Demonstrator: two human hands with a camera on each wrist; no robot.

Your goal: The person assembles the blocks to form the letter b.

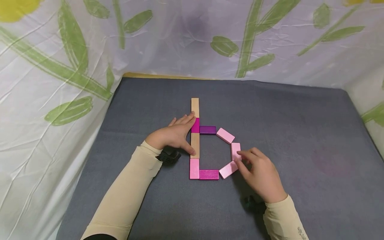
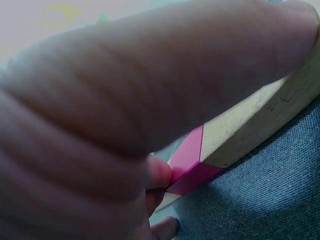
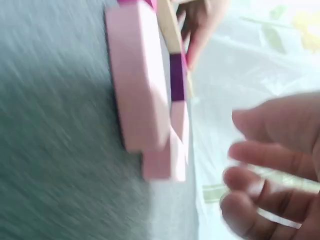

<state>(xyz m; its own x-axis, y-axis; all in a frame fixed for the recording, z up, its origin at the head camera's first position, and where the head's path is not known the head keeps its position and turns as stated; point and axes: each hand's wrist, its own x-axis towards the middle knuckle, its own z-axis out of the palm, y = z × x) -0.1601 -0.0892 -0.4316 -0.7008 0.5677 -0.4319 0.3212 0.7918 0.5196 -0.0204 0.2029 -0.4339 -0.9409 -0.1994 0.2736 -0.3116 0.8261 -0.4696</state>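
Note:
Flat coloured blocks lie end to end as a straight column with a rounded loop on its right. My left hand (image 1: 174, 136) spreads along the column, thumb on the lower bare-wood block (image 1: 195, 143) and fingertips by the magenta block (image 1: 196, 126). An upper wooden block (image 1: 195, 106) and a pink block (image 1: 194, 168) end the column. The loop runs through a purple block (image 1: 207, 130), a tilted pink block (image 1: 225, 135), an upright pink block (image 1: 235, 148), a slanted pink block (image 1: 227, 170) and a magenta-pink block (image 1: 209, 174). Beside the loop, my right hand (image 1: 264, 173) has loosely bent fingers, apart from the blocks in the right wrist view.
A dark grey cloth (image 1: 300, 133) covers the table under the blocks. Behind it and at the sides hangs a pale curtain (image 1: 186, 40) with painted green leaves. A yellowish strip (image 1: 168, 76) shows along the table's back edge.

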